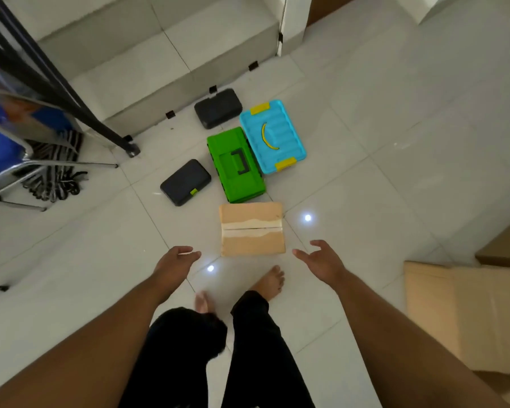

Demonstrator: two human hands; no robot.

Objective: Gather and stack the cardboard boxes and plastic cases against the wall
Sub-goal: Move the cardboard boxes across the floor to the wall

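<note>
The small cardboard box (252,229) sits on the tiled floor (395,142) just below the green case (236,164), between both empty hands — left hand (177,257) and right hand (318,259), fingers relaxed. It looks light and stiff; its taped top seam suggests gripping the two side walls — not the flaps.

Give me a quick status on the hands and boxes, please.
Left hand, right hand open, no grip. Cardboard box on floor between them, untouched. Nothing blocking it.

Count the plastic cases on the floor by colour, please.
Dark grey cases: 2
Green case: 1
Blue case: 1
Total: 4
</note>
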